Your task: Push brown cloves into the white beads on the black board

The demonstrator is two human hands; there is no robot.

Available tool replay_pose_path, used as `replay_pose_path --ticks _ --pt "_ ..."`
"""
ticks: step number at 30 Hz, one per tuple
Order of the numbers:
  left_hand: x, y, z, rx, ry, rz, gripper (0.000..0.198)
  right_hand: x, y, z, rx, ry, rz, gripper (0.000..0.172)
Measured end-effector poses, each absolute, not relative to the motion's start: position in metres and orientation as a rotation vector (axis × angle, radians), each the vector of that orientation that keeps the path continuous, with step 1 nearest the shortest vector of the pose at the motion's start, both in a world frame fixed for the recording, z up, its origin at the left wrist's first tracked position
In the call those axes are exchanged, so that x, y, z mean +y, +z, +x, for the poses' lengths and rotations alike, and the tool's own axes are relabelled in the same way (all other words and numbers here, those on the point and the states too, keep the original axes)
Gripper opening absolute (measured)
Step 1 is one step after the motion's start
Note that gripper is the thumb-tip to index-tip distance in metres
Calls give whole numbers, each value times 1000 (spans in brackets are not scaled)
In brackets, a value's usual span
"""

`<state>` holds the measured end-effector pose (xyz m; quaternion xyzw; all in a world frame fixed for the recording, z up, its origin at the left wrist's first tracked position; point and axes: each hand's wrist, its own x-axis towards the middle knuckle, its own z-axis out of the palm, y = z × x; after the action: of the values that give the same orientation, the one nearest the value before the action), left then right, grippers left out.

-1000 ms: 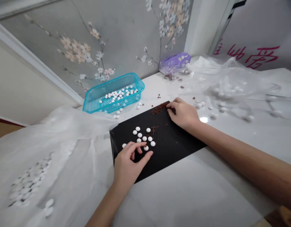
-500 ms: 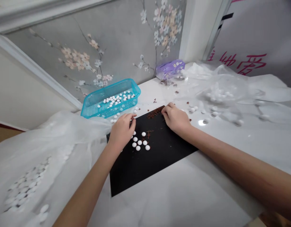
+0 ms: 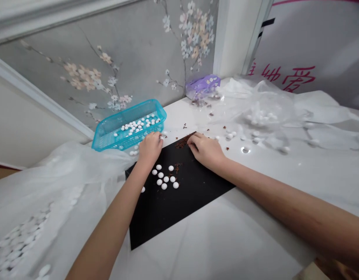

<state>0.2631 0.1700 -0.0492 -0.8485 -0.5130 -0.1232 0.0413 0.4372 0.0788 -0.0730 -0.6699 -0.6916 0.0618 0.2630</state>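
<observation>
My left hand [image 3: 151, 148] is closed at the front side of the blue plastic basket [image 3: 99, 144], fingers curled down beside loose white balls [image 3: 134, 153]. A small white spot shows at its fingertips; whether it is gripped is hidden. My right hand [image 3: 208, 151] reaches over the far edge of the black mat [image 3: 179, 206], thumb and fingers pinched at a pile of small reddish-brown star-shaped bits [image 3: 182, 141]. What the pinch holds is too small to see. Between my arms, several white button-like balls [image 3: 166, 179] lie on the mat, beside a few more brown bits [image 3: 177, 167].
White balls lie inside the basket. A clear plastic bag [image 3: 24, 233] of white pieces is at left, another bag [image 3: 264, 112] at right. A purple packet [image 3: 203, 83] leans at the back wall. Loose balls [image 3: 231, 135] dot the white table [image 3: 203, 241].
My left hand has moved away from me toward the basket and its fingers have curled. My right hand stays at the brown pile. The whole view has shifted slightly.
</observation>
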Motion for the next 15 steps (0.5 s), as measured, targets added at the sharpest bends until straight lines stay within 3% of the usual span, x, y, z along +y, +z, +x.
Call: replay_pose_path --ticks 5,11,15 --pt "137 -39 256 -1570 -520 -2594 21 80 -81 438 -1845 166 -1602 18" --pt "52 -30 230 -1566 -945 -2749 12 71 -76 428 -1876 285 -1345 19" --pt "17 -41 209 -1582 -1007 -2835 13 54 -69 413 -1963 455 -1186 25"
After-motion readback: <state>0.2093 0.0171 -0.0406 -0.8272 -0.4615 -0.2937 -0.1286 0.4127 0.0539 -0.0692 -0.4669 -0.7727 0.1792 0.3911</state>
